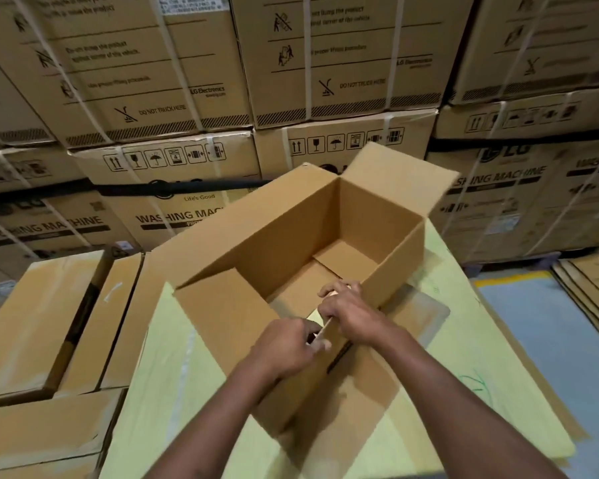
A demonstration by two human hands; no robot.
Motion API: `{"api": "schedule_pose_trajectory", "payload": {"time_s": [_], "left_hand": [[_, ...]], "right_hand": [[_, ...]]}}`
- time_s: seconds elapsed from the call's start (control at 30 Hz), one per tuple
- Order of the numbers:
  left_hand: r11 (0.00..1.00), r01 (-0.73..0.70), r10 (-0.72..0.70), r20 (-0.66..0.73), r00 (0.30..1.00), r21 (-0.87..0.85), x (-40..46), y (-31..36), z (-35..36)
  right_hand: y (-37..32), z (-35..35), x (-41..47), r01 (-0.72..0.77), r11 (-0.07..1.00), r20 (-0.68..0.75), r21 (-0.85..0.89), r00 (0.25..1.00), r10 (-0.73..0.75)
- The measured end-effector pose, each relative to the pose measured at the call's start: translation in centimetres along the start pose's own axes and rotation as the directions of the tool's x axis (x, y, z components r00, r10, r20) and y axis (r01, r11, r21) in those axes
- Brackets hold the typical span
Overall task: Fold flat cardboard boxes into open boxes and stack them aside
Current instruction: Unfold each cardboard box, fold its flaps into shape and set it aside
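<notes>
An open cardboard box [291, 243] stands in the middle of the frame on a pale yellow-green work surface [464, 357], its mouth facing up. Its long axis runs from the lower left toward the upper right, and its top flaps are splayed outward: one far flap [398, 178] rises at the upper right end, one long flap leans away to the left, and a near flap [343, 392] hangs toward the bottom of the frame. Inside, the bottom flaps lie partly folded over one another.

Both hands meet at the near rim, just right of centre. The left hand [287, 344] has its fingers curled around the edge of a flap, pinching it. The right hand [346, 312] grips the same edge from the other side, fingers bent over the rim.

At the left lie flat closed cartons [42, 316]. A wall of strapped washing-machine cartons [173, 81] fills the upper frame. Flattened cardboard sheets [588, 292] lie on the floor at the right edge.
</notes>
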State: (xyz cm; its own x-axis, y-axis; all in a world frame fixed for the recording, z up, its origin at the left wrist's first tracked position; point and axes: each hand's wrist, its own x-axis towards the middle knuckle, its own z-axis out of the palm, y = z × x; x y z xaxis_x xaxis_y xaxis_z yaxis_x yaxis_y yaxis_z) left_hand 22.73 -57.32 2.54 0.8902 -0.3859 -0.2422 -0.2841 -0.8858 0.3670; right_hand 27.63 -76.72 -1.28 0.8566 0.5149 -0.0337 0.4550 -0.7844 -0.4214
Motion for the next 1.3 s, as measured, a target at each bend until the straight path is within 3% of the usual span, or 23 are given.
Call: {"api": "schedule_pose_trajectory", "payload": {"time_s": [0.03, 0.1, 0.17, 0.23, 0.3, 0.37, 0.47, 0.53, 0.63, 0.7, 0.77, 0.83, 0.9, 0.93, 0.97, 1.03, 1.1, 1.17, 1.2, 1.3], "left_hand": [[0.996, -0.087, 0.089, 0.086, 0.992, -0.027, 0.1, -0.6, -0.8], [0.964, -0.237, 0.221, 0.135, 0.966, 0.123, 0.8, -2.5, -1.8], [0.93, -0.242, 0.208, 0.148, 0.967, 0.277, 2.0, -4.5, -1.8], [0.941, -0.169, 0.112, 0.201, 0.973, 0.292, 3.0, -5.0, -1.1], [0.974, -0.086, 0.041, 0.211, 0.977, 0.209, 3.7, -4.0, -0.6], [0.992, -0.037, 0.026, 0.09, 0.996, 0.124, 4.6, -2.9, -0.9], [0.996, -0.012, 0.037, -0.274, 0.961, 0.092, 5.0, -1.6, -1.8], [0.999, 0.006, 0.015, -0.384, 0.923, 0.054, 4.6, -1.3, -1.7], [0.999, 0.028, -0.033, -0.448, 0.893, -0.018, 3.7, -1.3, -1.4], [0.997, 0.043, -0.068, -0.586, 0.808, -0.057, 3.5, -0.2, -2.5], [0.995, 0.029, -0.089, -0.723, 0.685, -0.095, 3.3, 1.9, -3.4], [0.995, -0.044, -0.051, -0.831, 0.553, -0.09, 3.3, 3.6, -3.5], [0.993, -0.082, -0.035, -0.857, 0.514, -0.09, 3.1, 4.4, -3.6], [0.99, -0.074, -0.059, -0.819, 0.571, -0.123, 2.8, 4.6, -4.2], [0.986, -0.038, -0.094, -0.735, 0.672, -0.16, 2.1, 4.8, -5.3], [0.98, 0.066, -0.142, -0.429, 0.892, -0.187, 0.4, 4.3, -8.5], [0.943, 0.071, -0.093, -0.051, 0.994, -0.326, -1.7, 3.8, -12.9], [0.862, 0.11, 0.034, 0.273, 0.961, -0.494, -3.3, 3.0, -16.3], [0.869, 0.122, 0.079, 0.378, 0.923, -0.48, -3.8, 2.6, -16.9], [0.998, 0.023, 0.007, 0.448, 0.894, -0.062, -3.6, 0.7, -13.8]], "right_hand": [[0.5, -0.8, -0.1, 0.002, 1.0, 0.028, 0.008, 1.0, -0.002], [1.0, -2.5, -0.6, -0.065, 0.998, 0.059, 0.015, 0.996, 0.064], [1.8, -3.3, -1.0, -0.225, 0.974, -0.018, 0.034, 0.974, 0.225], [2.1, -2.8, -1.0, -0.402, 0.915, -0.286, 0.049, 0.872, 0.398], [0.8, -2.0, -1.0, -0.482, 0.819, -0.417, 0.311, 0.706, 0.573], [-1.8, -1.0, -0.9, -0.486, 0.633, -0.329, 0.603, 0.572, 0.752], [-4.3, 0.4, -1.2, -0.587, 0.489, -0.186, 0.645, 0.5, 0.846], [-3.9, 0.1, -0.7, -0.547, 0.405, -0.095, 0.733, 0.508, 0.856], [-2.3, -0.8, 0.0, -0.462, 0.431, -0.054, 0.775, 0.631, 0.774], [-1.6, -2.4, 0.4, -0.439, 0.458, -0.06, 0.773, 0.668, 0.741], [-0.9, -4.5, 1.1, -0.373, 0.405, -0.02, 0.835, 0.715, 0.699], [0.3, -6.3, 2.2, -0.366, 0.383, -0.01, 0.848, 0.712, 0.702], [1.7, -7.0, 2.8, -0.413, 0.431, -0.006, 0.802, 0.717, 0.697], [2.1, -7.1, 2.8, -0.426, 0.454, 0.002, 0.783, 0.731, 0.683], [2.2, -7.1, 2.6, -0.428, 0.477, 0.003, 0.768, 0.746, 0.666], [1.7, -6.9, 1.8, -0.409, 0.514, -0.015, 0.754, 0.771, 0.636], [1.3, -6.6, 1.1, -0.389, 0.546, -0.057, 0.742, 0.775, 0.629], [0.8, -6.1, 0.8, -0.385, 0.599, -0.117, 0.702, 0.767, 0.631], [0.4, -5.9, 0.8, -0.388, 0.623, -0.146, 0.679, 0.761, 0.632], [-0.2, -5.1, 1.1, -0.427, 0.627, -0.163, 0.651, 0.728, 0.666]]}}
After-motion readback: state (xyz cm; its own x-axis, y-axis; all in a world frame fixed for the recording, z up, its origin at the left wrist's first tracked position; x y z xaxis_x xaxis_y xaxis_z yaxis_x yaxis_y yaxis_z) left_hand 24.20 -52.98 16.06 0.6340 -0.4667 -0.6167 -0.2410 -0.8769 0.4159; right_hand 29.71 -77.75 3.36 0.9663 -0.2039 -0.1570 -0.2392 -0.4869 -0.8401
